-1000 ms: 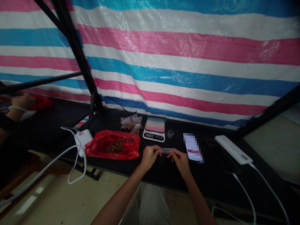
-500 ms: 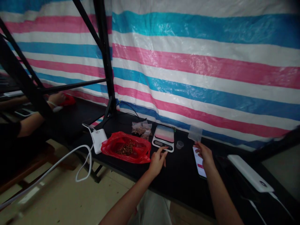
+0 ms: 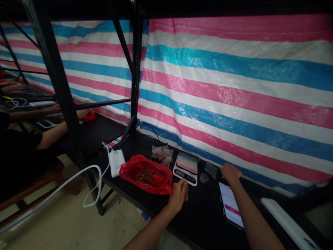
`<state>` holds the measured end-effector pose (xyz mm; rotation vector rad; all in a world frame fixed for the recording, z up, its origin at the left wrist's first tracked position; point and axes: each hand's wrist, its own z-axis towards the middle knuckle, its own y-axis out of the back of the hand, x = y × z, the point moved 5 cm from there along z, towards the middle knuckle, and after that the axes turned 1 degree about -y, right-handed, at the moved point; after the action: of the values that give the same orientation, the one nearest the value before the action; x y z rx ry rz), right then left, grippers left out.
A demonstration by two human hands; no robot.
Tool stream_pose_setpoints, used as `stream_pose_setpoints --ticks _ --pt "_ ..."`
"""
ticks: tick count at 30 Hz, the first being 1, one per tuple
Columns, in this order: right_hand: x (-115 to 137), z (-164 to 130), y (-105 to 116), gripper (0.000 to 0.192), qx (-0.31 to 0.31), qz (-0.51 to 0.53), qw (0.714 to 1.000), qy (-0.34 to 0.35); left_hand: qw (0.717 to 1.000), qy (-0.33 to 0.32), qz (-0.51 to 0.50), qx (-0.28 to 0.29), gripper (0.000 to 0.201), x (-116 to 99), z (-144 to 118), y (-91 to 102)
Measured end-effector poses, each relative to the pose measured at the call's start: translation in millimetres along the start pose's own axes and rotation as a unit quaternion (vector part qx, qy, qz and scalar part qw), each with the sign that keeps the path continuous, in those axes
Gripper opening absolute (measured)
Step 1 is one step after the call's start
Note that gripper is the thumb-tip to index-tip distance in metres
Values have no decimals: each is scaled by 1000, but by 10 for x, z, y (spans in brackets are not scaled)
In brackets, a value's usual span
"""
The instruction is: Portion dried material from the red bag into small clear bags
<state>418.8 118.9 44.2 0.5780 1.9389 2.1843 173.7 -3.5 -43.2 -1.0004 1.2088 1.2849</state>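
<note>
Black table – striped tarp behind, beige floor.

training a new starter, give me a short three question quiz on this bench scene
1. True or false: the small digital kitchen scale stands between the crumpled red plastic bag of brown bits and the small clear plastic cup.
2. Which hand is by the small clear plastic pouch? A left, B right.
3. Fill in: the lit smartphone lies on the black tabletop under the person's ____ forearm.

Key
1. True.
2. B: the right hand is at the pouch's edge; whether it grips it cannot be told. The left hand rests loosely curled near the scale's front, holding nothing.
3. Right.
</note>
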Motion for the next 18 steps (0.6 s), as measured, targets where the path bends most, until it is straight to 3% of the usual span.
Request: stream_pose_setpoints --ticks 2,3,6,9,11,14,18 --pt "421 -83 67 29 -27 -41 997 66 999 -12 47 2 40 -84 -96 -2" --pt "695 -168 29 30 -7 -22 992 124 998 -19 63 14 40 -145 -171 -3" --pt "1497 -530 -280 28 92 17 959 266 994 -46 82 57 42 -401 -458 78" --pt "2030 -797 -591 31 101 -1 937 334 988 -78 108 75 43 -724 -675 358" --pt "2203 -846 -708 35 88 3 933 350 984 -90 131 77 43 -916 -673 637" --pt "2241 -784 -770 35 87 17 937 338 976 -100 167 93 41 -1085 -412 1059" --pt "2138 -735 -761 21 89 43 942 321 961 -63 250 97 40 -984 216 1465"
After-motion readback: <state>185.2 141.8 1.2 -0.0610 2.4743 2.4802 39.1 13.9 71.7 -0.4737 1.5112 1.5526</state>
